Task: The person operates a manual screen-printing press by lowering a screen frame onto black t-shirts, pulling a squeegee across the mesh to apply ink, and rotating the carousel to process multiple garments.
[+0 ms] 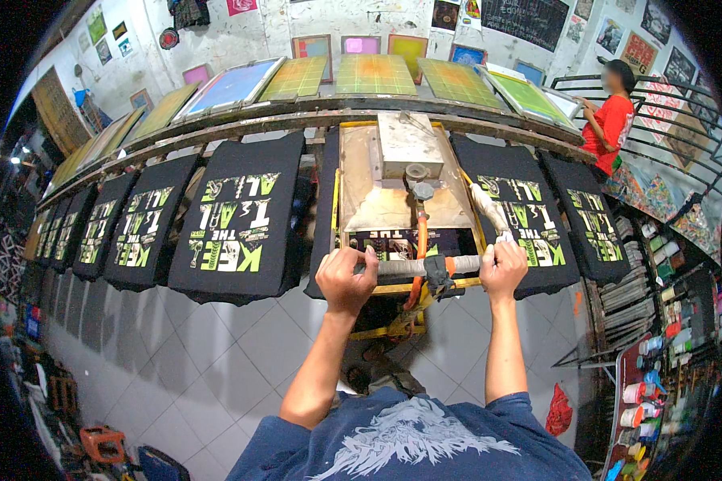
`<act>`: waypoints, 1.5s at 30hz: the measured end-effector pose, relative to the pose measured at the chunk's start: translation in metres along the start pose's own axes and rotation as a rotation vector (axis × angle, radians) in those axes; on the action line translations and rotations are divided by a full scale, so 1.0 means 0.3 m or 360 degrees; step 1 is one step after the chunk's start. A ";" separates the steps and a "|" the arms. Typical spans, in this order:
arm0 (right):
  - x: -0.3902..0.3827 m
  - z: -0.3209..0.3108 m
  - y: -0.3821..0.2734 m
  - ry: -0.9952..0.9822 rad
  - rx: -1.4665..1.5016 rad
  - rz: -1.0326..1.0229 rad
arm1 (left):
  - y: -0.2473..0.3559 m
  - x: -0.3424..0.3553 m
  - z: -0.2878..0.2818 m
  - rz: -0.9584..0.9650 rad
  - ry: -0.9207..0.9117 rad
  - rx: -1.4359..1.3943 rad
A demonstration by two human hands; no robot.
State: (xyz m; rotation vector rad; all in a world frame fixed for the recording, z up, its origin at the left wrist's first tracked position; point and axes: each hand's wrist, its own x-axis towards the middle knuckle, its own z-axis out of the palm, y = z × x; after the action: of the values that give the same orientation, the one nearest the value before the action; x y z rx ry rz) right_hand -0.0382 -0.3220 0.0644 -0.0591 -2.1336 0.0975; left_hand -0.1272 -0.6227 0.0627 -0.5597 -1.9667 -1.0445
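Observation:
My left hand (346, 275) and my right hand (502, 267) are closed on either end of a grey wrapped bar (401, 267), the front handle of a yellow-framed machine with a tan plate (365, 207). A metal box (409, 128) sits on the plate, with a valve (423, 192) and an orange hose (421, 232) running down past the bar's middle, where black tape is wound. Part of a printed black shirt shows beneath the machine; the rest is hidden by it. Printed black shirts lie on boards to the left (233, 216) and right (515, 216) of it.
Screen frames (375, 74) stand along a wooden rail behind. A person in red (606, 128) stands at the back right beside a metal rack (690, 120). Paint pots (634, 393) line the right side. A red cloth (559, 409) and an orange stool (96, 445) are on the tiled floor.

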 end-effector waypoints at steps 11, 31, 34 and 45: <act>-0.006 0.014 -0.006 0.0061 0.0012 0.0004 | -0.010 -0.003 -0.003 0.0018 -0.0005 -0.0002; -0.035 -0.080 -0.060 0.0100 0.0184 -0.0074 | 0.154 -0.047 -0.274 -0.0114 -0.0837 0.0231; -0.074 -0.125 -0.040 -0.0038 0.0192 -0.0038 | 0.225 -0.090 -0.315 -0.0215 -0.0862 0.0203; -0.123 -0.204 -0.052 -0.0137 0.0494 -0.0148 | 0.444 -0.243 -0.490 -0.0605 -0.0971 0.0477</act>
State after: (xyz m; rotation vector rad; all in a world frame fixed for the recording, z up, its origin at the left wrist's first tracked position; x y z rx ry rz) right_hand 0.0331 -0.3378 0.0674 0.2301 -2.1788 0.3805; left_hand 0.0725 -0.6712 0.1116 -0.3673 -2.7933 -0.8253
